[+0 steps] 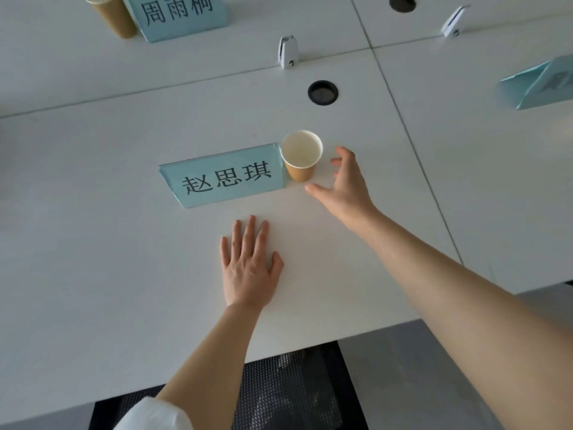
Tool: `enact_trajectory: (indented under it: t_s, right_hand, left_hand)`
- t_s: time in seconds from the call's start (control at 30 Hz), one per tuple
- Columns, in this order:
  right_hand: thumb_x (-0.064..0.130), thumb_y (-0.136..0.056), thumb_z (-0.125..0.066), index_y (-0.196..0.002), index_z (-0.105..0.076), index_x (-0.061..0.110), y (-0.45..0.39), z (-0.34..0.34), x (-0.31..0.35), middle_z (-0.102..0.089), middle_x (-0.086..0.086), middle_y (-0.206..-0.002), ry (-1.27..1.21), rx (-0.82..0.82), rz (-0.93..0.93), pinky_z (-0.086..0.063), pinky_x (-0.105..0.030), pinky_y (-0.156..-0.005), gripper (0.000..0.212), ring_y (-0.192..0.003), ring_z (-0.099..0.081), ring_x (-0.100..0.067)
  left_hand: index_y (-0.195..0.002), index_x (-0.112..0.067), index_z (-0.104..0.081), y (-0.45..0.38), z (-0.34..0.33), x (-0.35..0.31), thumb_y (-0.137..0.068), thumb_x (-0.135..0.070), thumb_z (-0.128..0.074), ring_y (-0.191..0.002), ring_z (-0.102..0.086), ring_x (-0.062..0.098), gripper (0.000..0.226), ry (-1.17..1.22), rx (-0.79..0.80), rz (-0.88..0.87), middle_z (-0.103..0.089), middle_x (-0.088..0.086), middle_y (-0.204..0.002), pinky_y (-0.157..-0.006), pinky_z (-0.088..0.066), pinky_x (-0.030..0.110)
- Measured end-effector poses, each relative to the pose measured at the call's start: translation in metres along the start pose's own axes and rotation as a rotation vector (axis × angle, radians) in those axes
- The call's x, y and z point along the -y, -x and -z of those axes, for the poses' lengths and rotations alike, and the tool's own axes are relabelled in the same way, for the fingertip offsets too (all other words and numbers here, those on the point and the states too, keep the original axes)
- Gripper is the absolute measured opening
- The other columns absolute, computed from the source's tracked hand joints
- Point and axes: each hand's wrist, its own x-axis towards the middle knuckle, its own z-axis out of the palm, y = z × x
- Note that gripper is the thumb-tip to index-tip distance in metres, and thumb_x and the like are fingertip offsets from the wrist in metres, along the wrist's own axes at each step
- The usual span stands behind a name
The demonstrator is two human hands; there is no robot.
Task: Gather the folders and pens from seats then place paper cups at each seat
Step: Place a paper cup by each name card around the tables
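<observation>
A brown paper cup [301,156] with a white inside stands upright on the white table [93,243], touching the right end of a light-blue name card [223,178]. My right hand [344,184] hovers just right of the cup with fingers spread, a small gap between them and the cup. My left hand [248,265] lies flat, palm down, on the table in front of the name card, holding nothing. A second brown paper cup [113,15] stands at the far seat beside another name card [178,15]. No folders or pens are in view.
A third blue name card [539,83] sits at the right edge. A round black cable hole [322,92] and two white divider clips [288,51] lie along the table's middle seam. A black mesh chair [288,389] is below the near table edge.
</observation>
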Motion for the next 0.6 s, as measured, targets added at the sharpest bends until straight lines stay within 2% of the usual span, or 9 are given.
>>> enact_trajectory:
  t_s: [0.1,0.23,0.37,0.5,0.6]
  right_hand:
    - [0.022,-0.081,-0.071,-0.143,-0.027,0.010,0.031,0.025,-0.025,-0.045,-0.011,-0.137,0.013,-0.020,-0.034,-0.038,-0.031,-0.101,0.077,-0.125,-0.048,-0.023]
    - [0.017,-0.084,-0.068,-0.142,-0.029,0.009,0.079,0.075,-0.064,-0.048,-0.012,-0.132,0.004,-0.068,-0.078,-0.041,-0.041,-0.103,0.070,-0.121,-0.051,-0.026]
    - [0.013,-0.088,-0.062,-0.141,-0.033,0.008,0.135,0.138,-0.105,-0.048,-0.010,-0.133,-0.032,-0.101,-0.104,-0.043,-0.040,-0.103,0.060,-0.122,-0.050,-0.022]
    - [0.011,-0.088,-0.061,-0.139,-0.038,0.008,0.193,0.205,-0.156,-0.049,-0.010,-0.133,-0.005,-0.123,-0.114,-0.043,-0.037,-0.103,0.055,-0.121,-0.051,-0.021]
    - [0.011,-0.091,-0.058,-0.138,-0.040,0.008,0.236,0.267,-0.197,-0.048,-0.008,-0.135,-0.031,-0.122,-0.144,-0.044,-0.037,-0.102,0.051,-0.121,-0.052,-0.022]
  left_hand:
    - [-0.149,-0.019,-0.034,-0.003,0.005,-0.005,-0.092,-0.034,-0.041,-0.150,-0.011,0.028,0.060,0.070,0.009,0.047,-0.025,0.004,-0.160,-0.120,-0.007,0.049]
    - [-0.147,-0.008,-0.035,0.005,0.019,-0.045,-0.092,-0.013,-0.051,-0.150,-0.011,0.026,0.058,0.210,0.001,0.135,-0.024,0.010,-0.160,-0.121,-0.014,0.044]
    - [-0.146,-0.010,-0.036,0.041,0.025,-0.105,-0.094,-0.013,-0.047,-0.149,-0.016,0.022,0.053,0.338,0.006,0.159,-0.032,0.007,-0.156,-0.118,-0.025,0.044]
    - [-0.141,-0.013,-0.041,0.088,0.018,-0.177,-0.095,-0.016,-0.047,-0.141,-0.033,0.023,0.046,0.403,0.034,0.114,-0.042,0.007,-0.147,-0.109,-0.038,0.046]
    - [-0.140,-0.015,-0.043,0.127,0.006,-0.244,-0.094,-0.016,-0.047,-0.135,-0.040,0.022,0.045,0.451,0.053,0.100,-0.047,0.006,-0.143,-0.103,-0.042,0.042]
